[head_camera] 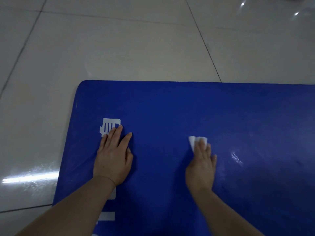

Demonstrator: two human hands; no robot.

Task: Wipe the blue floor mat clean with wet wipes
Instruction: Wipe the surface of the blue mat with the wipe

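The blue floor mat (pixel 170 106) lies flat on the tiled floor and fills the lower right of the head view. My left hand (pixel 113 157) rests flat on the mat with straight fingers, partly covering a white printed mark (pixel 107 126). My right hand (pixel 202 163) presses a crumpled white wet wipe (pixel 193 141) onto the mat with flat fingers; most of the wipe is hidden under the fingertips. A damp sheen with a small bright glint (pixel 237 158) shows on the mat to the right of that hand.
Glossy pale floor tiles (pixel 119 48) with dark grout lines surround the mat on the far and left sides. More white printed marks (pixel 107 216) run along the mat near my left forearm.
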